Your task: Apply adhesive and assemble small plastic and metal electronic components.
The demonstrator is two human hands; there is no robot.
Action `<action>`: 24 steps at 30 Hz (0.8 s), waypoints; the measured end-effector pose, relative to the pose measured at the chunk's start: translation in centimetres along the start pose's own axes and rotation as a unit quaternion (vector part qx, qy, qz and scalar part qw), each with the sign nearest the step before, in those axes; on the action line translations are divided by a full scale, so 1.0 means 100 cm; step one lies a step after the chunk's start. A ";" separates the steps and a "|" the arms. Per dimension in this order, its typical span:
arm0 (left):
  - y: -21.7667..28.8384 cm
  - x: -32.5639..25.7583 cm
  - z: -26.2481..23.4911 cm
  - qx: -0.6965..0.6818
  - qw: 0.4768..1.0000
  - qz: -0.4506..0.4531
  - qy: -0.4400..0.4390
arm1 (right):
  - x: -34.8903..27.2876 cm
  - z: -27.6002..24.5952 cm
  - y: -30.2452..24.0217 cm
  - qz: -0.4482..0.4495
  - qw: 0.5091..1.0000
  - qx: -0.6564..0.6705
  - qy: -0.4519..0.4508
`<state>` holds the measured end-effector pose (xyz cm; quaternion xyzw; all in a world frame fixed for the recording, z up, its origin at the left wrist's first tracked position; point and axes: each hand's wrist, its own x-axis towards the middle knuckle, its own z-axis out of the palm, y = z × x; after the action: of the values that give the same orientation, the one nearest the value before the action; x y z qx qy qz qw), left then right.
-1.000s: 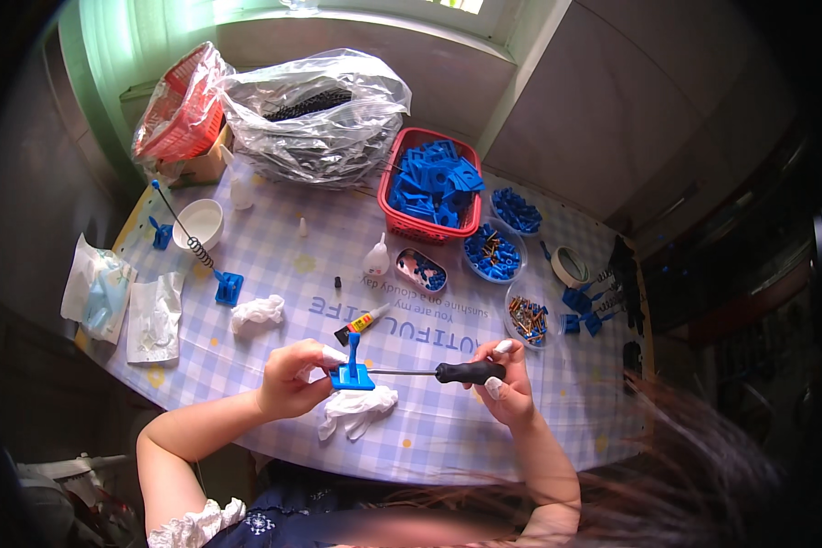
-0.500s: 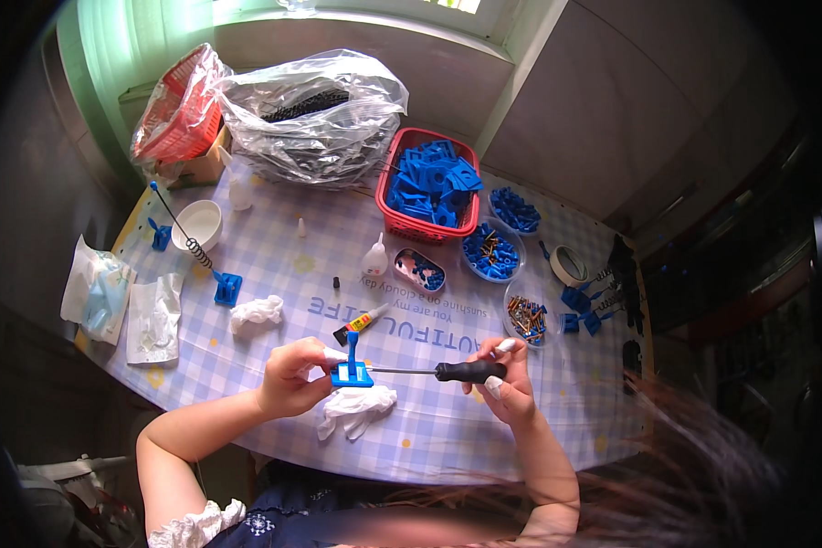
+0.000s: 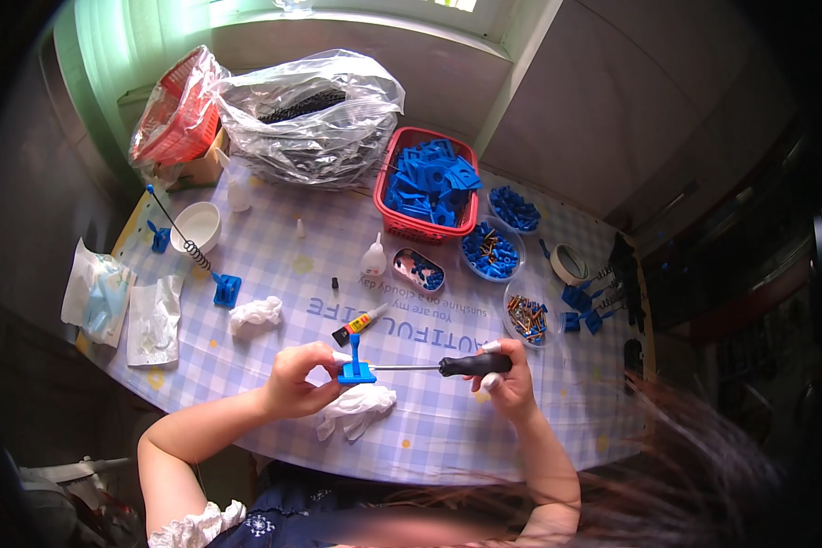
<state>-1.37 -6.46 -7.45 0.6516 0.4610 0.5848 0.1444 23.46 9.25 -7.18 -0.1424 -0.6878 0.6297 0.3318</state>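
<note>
Pinched in my left hand (image 3: 303,376) is a small blue plastic part (image 3: 356,373), a flat base with a short post standing up from it. My right hand (image 3: 511,376) is wrapped round the black handle of a screwdriver (image 3: 473,366). Its thin metal shaft runs left to the side of the blue part; the tip's exact contact is too small to make out. White covers sit on some fingertips of the right hand. Just below the blue part lies a crumpled white glove (image 3: 360,409), and beyond it a black-and-yellow glue tube (image 3: 360,324).
A red basket of blue plates (image 3: 426,224) stands at the back, beside tubs of blue pieces (image 3: 490,251) and screws (image 3: 526,320). A tape roll (image 3: 569,263) and finished-looking blue assemblies (image 3: 579,298) lie right. A white bowl (image 3: 196,226) and spring assembly (image 3: 226,289) are left.
The blue part has shifted slightly right and tilted in my left hand. My right fingers have changed their hold around the screwdriver handle, which has moved slightly right.
</note>
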 end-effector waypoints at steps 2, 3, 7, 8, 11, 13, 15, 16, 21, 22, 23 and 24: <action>0.000 0.001 0.000 0.018 1.000 -0.005 0.002 | 0.007 -0.005 -0.002 -0.133 0.967 -0.216 0.005; 0.000 0.003 -0.002 0.048 0.999 0.003 -0.002 | 0.007 -0.005 -0.007 -0.166 0.944 -0.283 -0.017; 0.002 0.006 0.000 0.065 0.998 -0.019 0.010 | 0.005 0.002 -0.012 -0.252 0.875 -0.412 -0.040; 0.002 0.006 0.000 0.065 0.998 -0.020 0.010 | 0.005 0.002 -0.013 -0.289 0.843 -0.451 -0.050; 0.001 0.007 -0.002 0.115 0.992 -0.011 -0.039 | 0.003 0.005 -0.020 -0.323 0.812 -0.482 -0.059; 0.001 0.008 0.000 0.109 0.992 0.011 -0.060 | 0.002 0.005 -0.021 -0.332 0.809 -0.482 -0.056; 0.003 0.009 -0.001 0.110 0.992 0.016 -0.066 | 0.002 0.005 -0.022 -0.317 0.816 -0.479 -0.061; 0.002 0.009 -0.002 0.111 0.991 0.023 -0.070 | 0.002 0.005 -0.022 -0.303 0.823 -0.477 -0.066; -0.007 0.005 -0.005 0.155 0.980 0.089 -0.091 | 0.000 0.008 -0.019 -0.234 0.874 -0.424 -0.046; -0.006 0.006 -0.006 0.179 0.974 0.103 -0.095 | -0.001 0.008 -0.019 -0.203 0.886 -0.415 -0.047; -0.006 0.007 -0.006 0.178 0.974 0.103 -0.095 | -0.001 0.008 -0.018 -0.202 0.886 -0.415 -0.047; -0.006 0.007 -0.007 0.177 0.973 0.108 -0.104 | -0.001 0.009 -0.018 -0.170 0.907 -0.384 -0.045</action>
<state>-2.28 -5.83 -7.22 0.7699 0.4667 0.4352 0.0098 23.34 8.20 -5.45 -0.1112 -0.9044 0.2570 0.3221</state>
